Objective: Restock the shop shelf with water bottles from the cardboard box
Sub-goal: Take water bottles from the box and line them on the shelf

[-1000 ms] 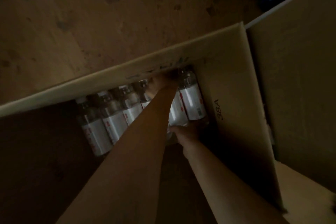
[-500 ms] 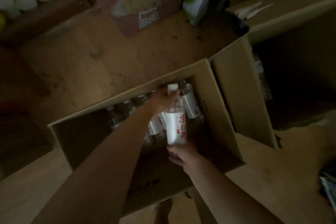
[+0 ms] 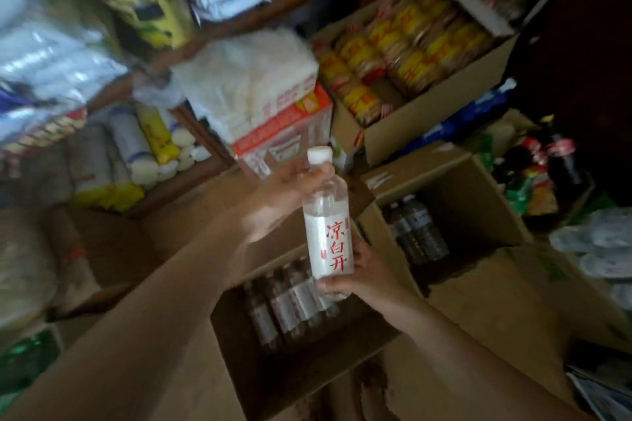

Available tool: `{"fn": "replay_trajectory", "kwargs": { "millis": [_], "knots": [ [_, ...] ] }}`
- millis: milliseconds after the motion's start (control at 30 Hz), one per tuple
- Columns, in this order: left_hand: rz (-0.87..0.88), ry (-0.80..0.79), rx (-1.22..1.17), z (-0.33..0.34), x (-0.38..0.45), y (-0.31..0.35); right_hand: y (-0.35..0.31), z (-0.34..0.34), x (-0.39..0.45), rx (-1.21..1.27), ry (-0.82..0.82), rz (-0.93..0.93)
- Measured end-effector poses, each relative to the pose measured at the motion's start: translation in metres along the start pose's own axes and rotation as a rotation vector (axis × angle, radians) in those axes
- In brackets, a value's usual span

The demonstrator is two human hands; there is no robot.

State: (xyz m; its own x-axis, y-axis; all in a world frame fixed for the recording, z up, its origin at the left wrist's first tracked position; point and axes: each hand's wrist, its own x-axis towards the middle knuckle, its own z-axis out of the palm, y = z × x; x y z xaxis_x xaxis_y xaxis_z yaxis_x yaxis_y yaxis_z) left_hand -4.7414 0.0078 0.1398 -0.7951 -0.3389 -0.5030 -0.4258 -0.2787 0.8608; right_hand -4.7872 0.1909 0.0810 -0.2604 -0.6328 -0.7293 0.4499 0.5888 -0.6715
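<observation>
Head view: pretty blurry tbh
Bottle [image 3: 327, 225]: upright, lifted above the box [image 3: 239, 362], white cap, red lettering on label
Left hand [image 3: 290, 183]: fingers wrapped round the neck, just under the cap
Right hand [image 3: 367, 272]: grips the bottom end
Box: open, more bottles [image 3: 287, 304] lying inside

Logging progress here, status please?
Left hand grips bottle neck, right hand its base. Bottle upright above box. Nothing blocking.
</observation>
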Motion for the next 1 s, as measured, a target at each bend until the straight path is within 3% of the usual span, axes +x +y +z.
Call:
{"fn": "replay_trajectory", "kwargs": {
  "millis": [200, 433, 700, 1000],
  "knots": [
    [0.146, -0.165, 0.109, 0.040, -0.040, 0.155, -0.113, -0.026, -0.085, 0.027, 0.250, -0.243],
    [0.350, -0.139, 0.224, 0.130, -0.089, 0.297, -0.201, -0.073, -0.220, 0.002, 0.430, -0.484],
    [0.482, -0.349, 0.333, 0.283, -0.141, 0.404, -0.233, -0.161, -0.364, 0.062, 0.740, -0.600],
    [0.650, -0.504, 0.385, 0.486, -0.160, 0.468, -0.218, -0.294, -0.504, 0.089, 1.027, -0.750]
  ]
}}
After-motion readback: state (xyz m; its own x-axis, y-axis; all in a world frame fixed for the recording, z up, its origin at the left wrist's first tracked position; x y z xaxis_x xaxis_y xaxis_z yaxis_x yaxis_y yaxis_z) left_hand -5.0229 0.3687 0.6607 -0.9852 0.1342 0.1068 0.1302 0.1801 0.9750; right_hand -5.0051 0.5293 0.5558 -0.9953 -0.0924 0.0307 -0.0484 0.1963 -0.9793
